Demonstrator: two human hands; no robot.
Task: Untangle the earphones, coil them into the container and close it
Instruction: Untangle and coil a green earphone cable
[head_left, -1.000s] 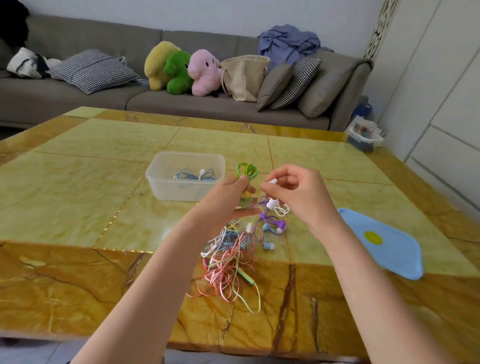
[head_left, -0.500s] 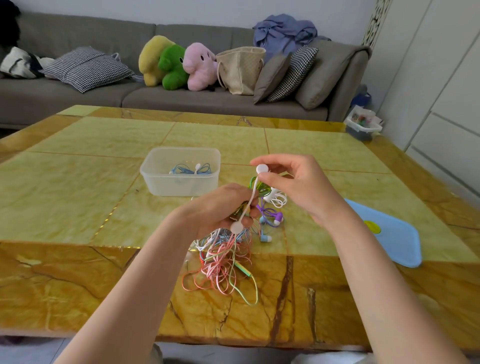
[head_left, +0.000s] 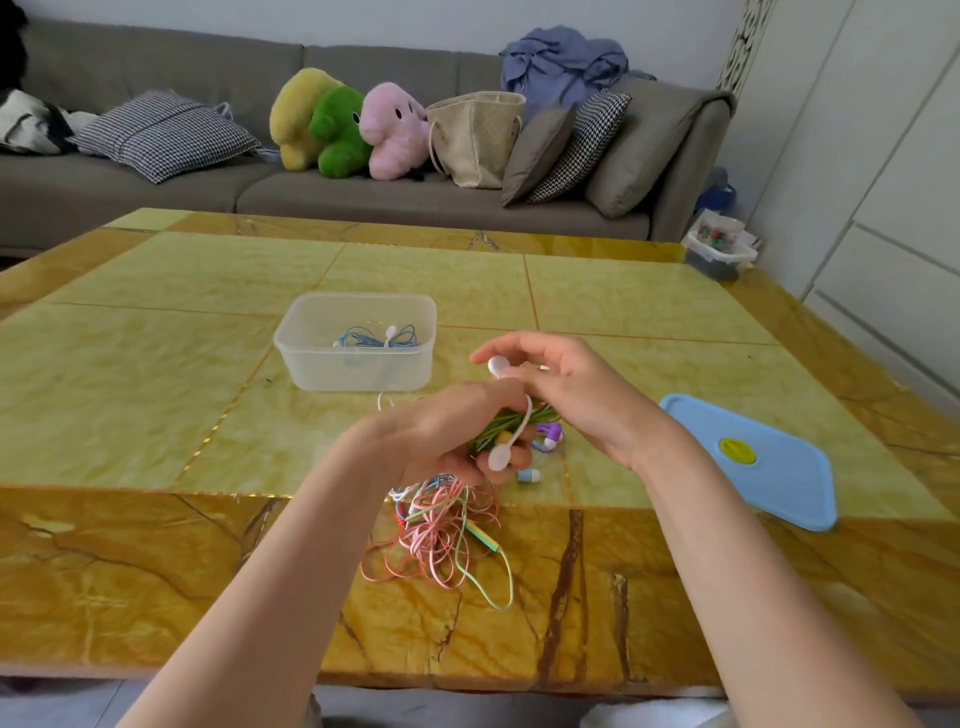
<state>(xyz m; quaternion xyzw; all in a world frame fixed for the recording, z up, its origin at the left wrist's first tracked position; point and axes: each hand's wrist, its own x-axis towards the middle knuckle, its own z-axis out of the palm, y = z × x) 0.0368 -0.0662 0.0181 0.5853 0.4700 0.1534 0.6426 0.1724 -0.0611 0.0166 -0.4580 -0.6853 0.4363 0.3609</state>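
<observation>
A yellow tabletop (head_left: 156, 374) fills the frame's middle. Right of centre lies a blue lid (head_left: 779, 467); the clear container (head_left: 311, 364), upper centre, holds a blue coil. At centre, the left hand (head_left: 441, 436) grips tangled earphones (head_left: 441, 530); the right hand's (head_left: 571, 395) fingers pinch a white earbud (head_left: 496, 365).

We are in a home living room: beyond our fingers (head_left: 519, 345) a grey sofa (head_left: 363, 192) holds cushions (head_left: 166, 135), plush toys (head_left: 343, 124) and a tote bag (head_left: 475, 137); beneath them lies a marble-patterned coffee table (head_left: 156, 364).
</observation>
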